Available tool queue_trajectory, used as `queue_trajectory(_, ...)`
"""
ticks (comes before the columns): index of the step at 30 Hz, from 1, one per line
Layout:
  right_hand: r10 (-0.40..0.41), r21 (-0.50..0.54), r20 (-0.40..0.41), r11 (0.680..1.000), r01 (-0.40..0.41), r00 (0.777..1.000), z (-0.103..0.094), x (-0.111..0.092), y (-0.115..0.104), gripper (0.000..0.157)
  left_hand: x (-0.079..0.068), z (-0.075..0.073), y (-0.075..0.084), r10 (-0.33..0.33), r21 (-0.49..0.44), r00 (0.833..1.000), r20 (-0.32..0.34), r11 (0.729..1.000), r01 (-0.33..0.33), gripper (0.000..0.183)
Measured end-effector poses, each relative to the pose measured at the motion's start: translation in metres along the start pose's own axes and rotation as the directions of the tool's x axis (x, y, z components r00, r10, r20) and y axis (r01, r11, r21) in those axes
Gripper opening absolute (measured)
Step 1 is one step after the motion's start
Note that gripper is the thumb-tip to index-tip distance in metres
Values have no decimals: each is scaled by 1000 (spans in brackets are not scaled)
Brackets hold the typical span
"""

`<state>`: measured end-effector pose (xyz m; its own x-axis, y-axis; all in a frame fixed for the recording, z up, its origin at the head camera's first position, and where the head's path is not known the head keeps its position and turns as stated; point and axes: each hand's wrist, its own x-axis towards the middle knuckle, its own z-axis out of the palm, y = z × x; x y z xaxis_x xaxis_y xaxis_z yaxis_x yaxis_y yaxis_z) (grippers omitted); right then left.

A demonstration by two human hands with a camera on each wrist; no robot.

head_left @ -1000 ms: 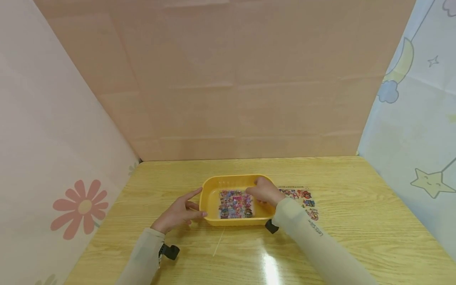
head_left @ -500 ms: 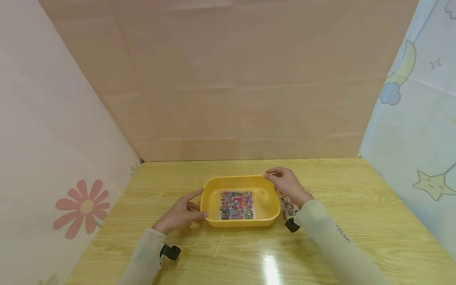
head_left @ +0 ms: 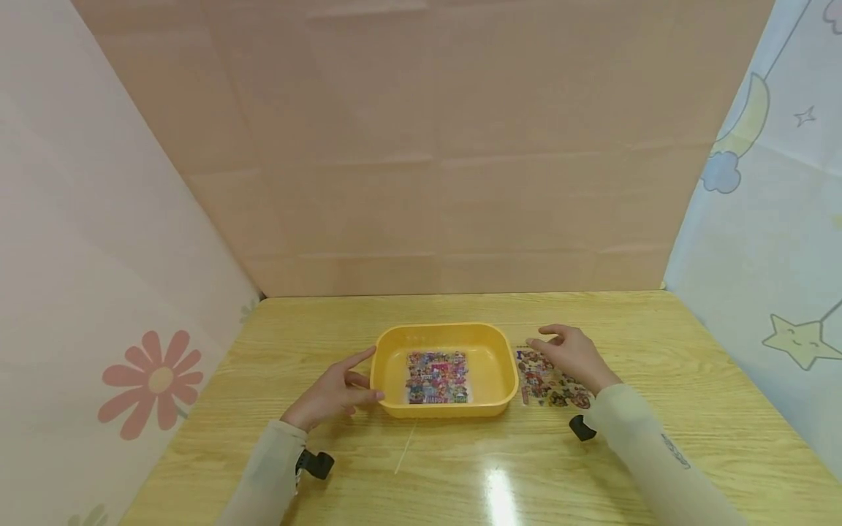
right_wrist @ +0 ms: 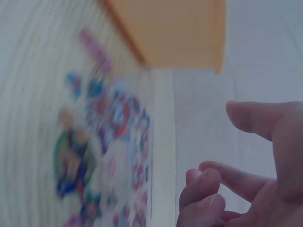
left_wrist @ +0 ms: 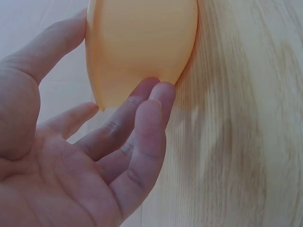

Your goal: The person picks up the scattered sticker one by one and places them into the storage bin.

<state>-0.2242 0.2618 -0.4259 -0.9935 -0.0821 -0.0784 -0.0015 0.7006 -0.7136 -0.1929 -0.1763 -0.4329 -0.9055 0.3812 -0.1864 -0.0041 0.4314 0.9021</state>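
A yellow plastic tray (head_left: 487, 369) stands on the table. Inside it lies a flat, colourful printed sheet (head_left: 437, 378) of cartoon figures, with part of a "HAPPY" word along its lower edge. My left hand (head_left: 335, 394) touches the tray's left end; in the left wrist view, the thumb is against the rim and the fingertips meet the outer wall. Right of the tray lies a clear sheet of cartoon pictures (head_left: 539, 376), which looks like stickers. Over that sheet my right hand (head_left: 574, 354) hovers, thumb and fingers apart and holding nothing. Its forearm side covers part of the sheet.
A thin pale strip (head_left: 405, 447) lies on the wooden table (head_left: 316, 321) in front of the tray. A beige paper wall (head_left: 421, 183) rises behind, and printed side panels flank the table. Each wrist wears a black camera (head_left: 317, 464).
My right hand has come out of the tray, passed its far right rim, and moved right to above the clear sheet. The left hand stays at the tray's left end.
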Motion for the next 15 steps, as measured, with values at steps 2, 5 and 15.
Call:
queue_trajectory(2, 4, -60, 4, 998, -4, 1000, -1, -3, 7, 71, 0, 0, 0, 2, 3, 1000, 3, 1000, -2, 94)
queue_trajectory(5, 11, -133, 17, 991, -8, 1000, -2, -5, 16, 73, -1, 0, 0, 4, 1, 1000, 5, 1000, -4, 94)
queue_trajectory(15, 36, -279, 38, 960, -24, 999, -9, -14, 37, 80, 0, 0, 0, 10, -3, 1000, 10, 1000, -10, 94)
